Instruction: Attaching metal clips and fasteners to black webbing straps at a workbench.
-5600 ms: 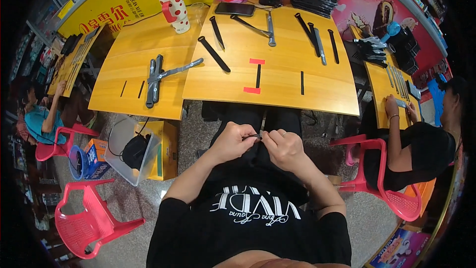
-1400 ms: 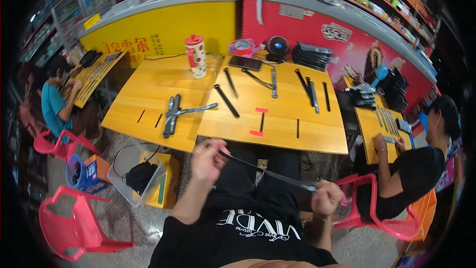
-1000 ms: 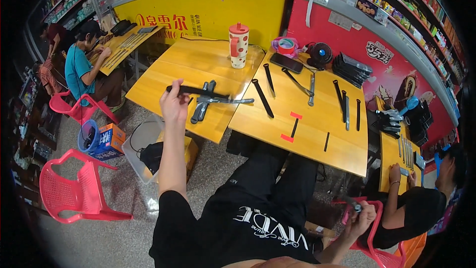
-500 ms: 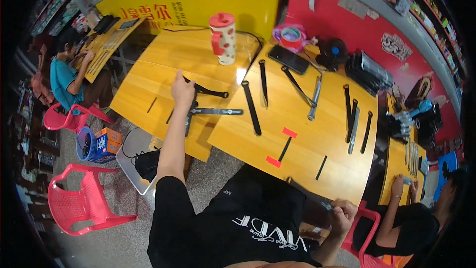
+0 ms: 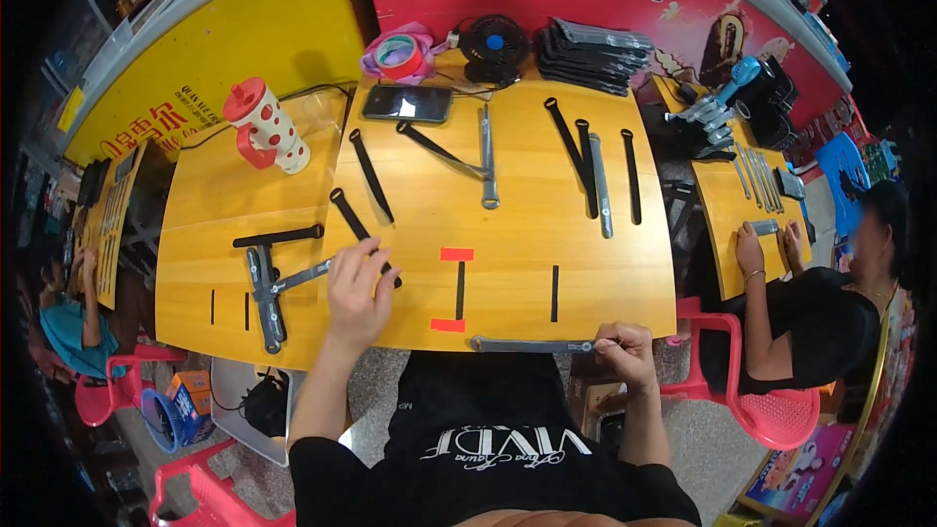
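My right hand (image 5: 627, 351) is closed on one end of a grey strap (image 5: 532, 344), which stretches leftward along the table's front edge. My left hand (image 5: 359, 298) is over the table's front left part, its fingers bent but apart, with no object visible in them. Beside its fingertips lies a black loop-ended strap (image 5: 352, 216), partly hidden by the hand. Left of that hand, several grey straps (image 5: 264, 298) lie crossed in a pile, with a black strap (image 5: 278, 236) at its far end. A short black strip (image 5: 461, 291) on the table runs between two red tape pieces (image 5: 456, 255).
Several black and grey straps (image 5: 600, 185) lie farther back. Behind them are a phone (image 5: 407, 103), a tape roll (image 5: 398, 56), a small fan (image 5: 493, 42) and stacked dark packets (image 5: 592, 54). A red-lidded tumbler (image 5: 268, 127) stands left. A person (image 5: 810, 303) sits at right.
The view has swung right. My left hand has let go of the black strap at the left pile and come back rightward. My right hand has brought the grey strap along the front edge.
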`<state>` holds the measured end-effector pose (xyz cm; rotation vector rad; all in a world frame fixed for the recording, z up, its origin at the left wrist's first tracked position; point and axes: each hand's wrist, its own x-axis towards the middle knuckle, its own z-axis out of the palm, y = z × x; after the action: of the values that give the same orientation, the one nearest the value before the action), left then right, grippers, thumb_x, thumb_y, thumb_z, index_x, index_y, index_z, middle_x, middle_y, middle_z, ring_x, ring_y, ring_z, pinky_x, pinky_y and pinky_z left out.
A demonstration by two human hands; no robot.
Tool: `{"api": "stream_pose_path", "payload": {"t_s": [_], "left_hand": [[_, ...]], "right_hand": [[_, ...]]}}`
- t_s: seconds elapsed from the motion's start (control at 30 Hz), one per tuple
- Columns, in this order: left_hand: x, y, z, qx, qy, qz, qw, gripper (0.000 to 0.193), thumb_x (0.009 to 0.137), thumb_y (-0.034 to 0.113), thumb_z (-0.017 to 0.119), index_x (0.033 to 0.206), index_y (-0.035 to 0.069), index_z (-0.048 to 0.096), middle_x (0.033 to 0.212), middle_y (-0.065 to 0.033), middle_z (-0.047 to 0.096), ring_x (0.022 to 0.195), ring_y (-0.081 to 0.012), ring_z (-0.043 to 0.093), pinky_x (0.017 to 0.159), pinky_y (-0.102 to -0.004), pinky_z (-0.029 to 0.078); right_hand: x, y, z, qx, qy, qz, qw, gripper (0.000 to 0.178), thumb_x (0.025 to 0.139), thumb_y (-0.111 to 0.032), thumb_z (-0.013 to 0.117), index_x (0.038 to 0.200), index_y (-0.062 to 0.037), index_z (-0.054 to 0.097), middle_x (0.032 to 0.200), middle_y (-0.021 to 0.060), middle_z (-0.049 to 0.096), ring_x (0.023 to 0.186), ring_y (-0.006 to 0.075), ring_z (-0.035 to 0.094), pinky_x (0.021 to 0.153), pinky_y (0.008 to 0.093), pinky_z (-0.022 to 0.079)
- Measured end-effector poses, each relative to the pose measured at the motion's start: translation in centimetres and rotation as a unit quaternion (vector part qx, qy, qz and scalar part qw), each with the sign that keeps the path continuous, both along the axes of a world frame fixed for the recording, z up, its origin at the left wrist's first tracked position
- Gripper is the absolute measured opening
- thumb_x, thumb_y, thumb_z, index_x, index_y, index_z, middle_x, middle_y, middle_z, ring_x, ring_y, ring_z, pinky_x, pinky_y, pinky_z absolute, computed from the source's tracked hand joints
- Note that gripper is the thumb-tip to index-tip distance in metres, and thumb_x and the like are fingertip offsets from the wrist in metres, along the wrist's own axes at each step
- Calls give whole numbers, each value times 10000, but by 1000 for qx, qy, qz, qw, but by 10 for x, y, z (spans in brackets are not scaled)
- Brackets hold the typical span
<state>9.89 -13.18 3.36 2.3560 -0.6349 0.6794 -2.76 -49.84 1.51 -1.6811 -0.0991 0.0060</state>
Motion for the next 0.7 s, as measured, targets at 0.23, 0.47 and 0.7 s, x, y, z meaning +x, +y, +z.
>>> {"api": "stream_pose_path", "payload": {"t_s": [0.23, 0.47, 0.7], "left_hand": [[-19, -6, -44, -53, 57, 44, 996, 210, 752, 20, 686, 944, -32, 619, 1053, -183, 605, 966, -354, 565, 826, -415, 453], [-17, -19, -47, -67, 70, 41, 994, 189, 779, 57, 677, 933, -37, 620, 1045, -179, 600, 973, -346, 536, 832, -405, 450], [-11, -22, -48, -58, 69, 45, 995, 168, 778, 55, 673, 905, -40, 618, 1013, -176, 604, 961, -346, 536, 826, -403, 449]], "right_hand": [[2, 4, -45, -179, -208, -247, 929, 144, 805, 22, 615, 688, -14, 539, 554, 82, 467, 462, 190, 467, 455, 296, 350], [23, -10, -50, -256, -289, -258, 886, 163, 781, 26, 641, 678, -12, 521, 543, 110, 436, 431, 249, 444, 416, 334, 319], [26, -11, -55, -274, -309, -241, 878, 164, 790, 20, 639, 678, -9, 523, 542, 106, 418, 435, 249, 430, 420, 335, 312]]}}
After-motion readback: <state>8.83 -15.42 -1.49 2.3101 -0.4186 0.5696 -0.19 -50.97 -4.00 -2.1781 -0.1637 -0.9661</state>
